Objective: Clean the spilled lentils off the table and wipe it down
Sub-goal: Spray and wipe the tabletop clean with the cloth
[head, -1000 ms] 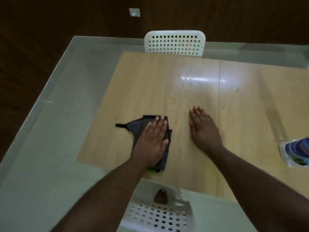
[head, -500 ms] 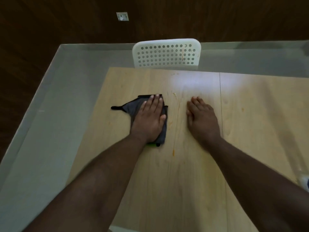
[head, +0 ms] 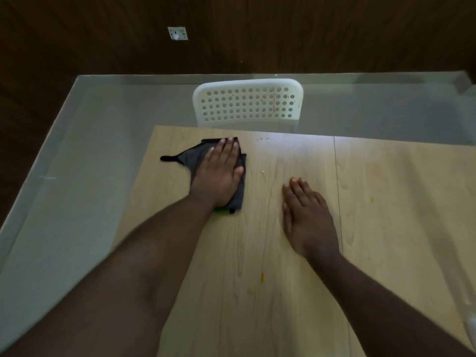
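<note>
A folded dark grey cloth (head: 192, 157) lies near the far left corner of the light wooden table (head: 399, 228). My left hand (head: 220, 173) presses flat on it, fingers straight and pointing away from me. A green edge shows under the cloth's near end. My right hand (head: 307, 217) rests flat on the bare wood to the right, apart from the cloth. Orange smears mark the table: one (head: 262, 277) nearer me between my arms, a fainter one (head: 262, 173) between the hands.
A white perforated chair back (head: 248, 103) stands just beyond the table's far edge. Grey floor (head: 77, 189) lies to the left and behind. A dark wood wall with a socket (head: 177, 34) is at the back.
My left hand has pushed the cloth away from me toward the table's far edge. My right hand has stayed flat on the wood, and the view has tilted forward.
</note>
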